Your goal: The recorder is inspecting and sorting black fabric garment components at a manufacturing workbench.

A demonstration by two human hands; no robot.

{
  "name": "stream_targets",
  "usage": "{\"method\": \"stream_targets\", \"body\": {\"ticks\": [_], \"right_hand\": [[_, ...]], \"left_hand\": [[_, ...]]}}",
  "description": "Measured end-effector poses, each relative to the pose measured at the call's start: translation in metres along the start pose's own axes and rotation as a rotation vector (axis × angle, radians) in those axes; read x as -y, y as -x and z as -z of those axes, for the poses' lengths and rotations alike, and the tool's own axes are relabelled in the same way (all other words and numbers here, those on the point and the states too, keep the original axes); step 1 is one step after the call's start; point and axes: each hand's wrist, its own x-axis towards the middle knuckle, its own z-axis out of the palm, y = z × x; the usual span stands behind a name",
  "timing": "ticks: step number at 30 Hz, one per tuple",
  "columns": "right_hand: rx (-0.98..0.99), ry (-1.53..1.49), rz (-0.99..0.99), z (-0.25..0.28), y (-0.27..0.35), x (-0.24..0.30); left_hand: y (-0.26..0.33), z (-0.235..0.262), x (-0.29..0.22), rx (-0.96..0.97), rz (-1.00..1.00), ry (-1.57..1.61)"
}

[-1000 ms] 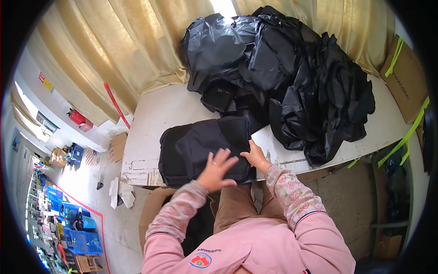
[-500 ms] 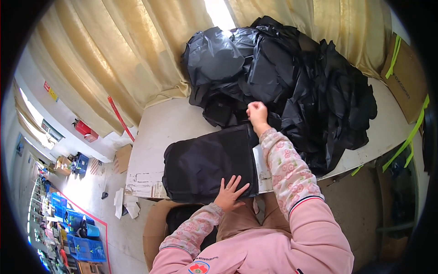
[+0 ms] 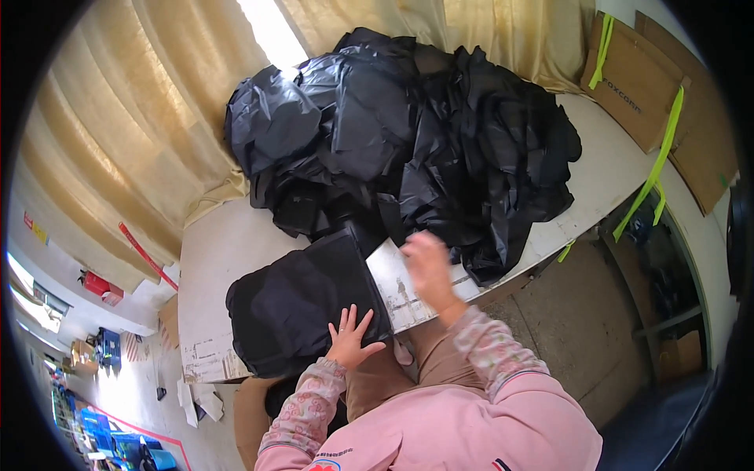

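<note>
A flat, neatly squared pile of black fabric pieces point(image 3: 294, 306) lies at the near edge of the white table. My left hand point(image 3: 352, 339) rests on its near right corner, fingers spread. Beyond it rises a big crumpled heap of shiny black sheet material point(image 3: 377, 118). My right hand point(image 3: 428, 267), blurred by motion, is over the bare strip of table right of the pile, close to the heap's near edge. Its fingers look bent, but whether anything is in them does not show.
The white table point(image 3: 216, 259) has a worn front edge. Yellow curtains point(image 3: 141, 118) hang behind it. Cardboard sheets point(image 3: 636, 86) with green straps point(image 3: 667, 141) lean at the right. Below the table are an open cardboard box point(image 3: 250, 412) and, to the left, blue crates point(image 3: 98, 428).
My right hand has come back from the heap toward me, to the right of the pile. My left hand stays on the pile. The whole view has turned rightward.
</note>
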Motion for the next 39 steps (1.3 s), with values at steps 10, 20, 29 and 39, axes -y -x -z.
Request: {"method": "stream_targets", "body": {"ticks": [10,20,29,39], "right_hand": [[-0.174,-0.15,-0.583,0.101,0.007,-0.055],[0.198,-0.854,-0.722,0.051,0.019,0.031],[0.022,-1.496,-0.809,0.108,-0.009,0.031],[0.506,-1.606,-0.658,0.169,-0.048,0.069]], "left_hand": [[-0.027,0.023,-0.06,-0.287,-0.417,0.559],[-0.059,0.016,-0.109,-0.053,-0.15,1.355],[-0.048,0.043,-0.1,-0.042,-0.332,1.165],[-0.073,0.113,-0.129,-0.338,-0.716,0.434]]}}
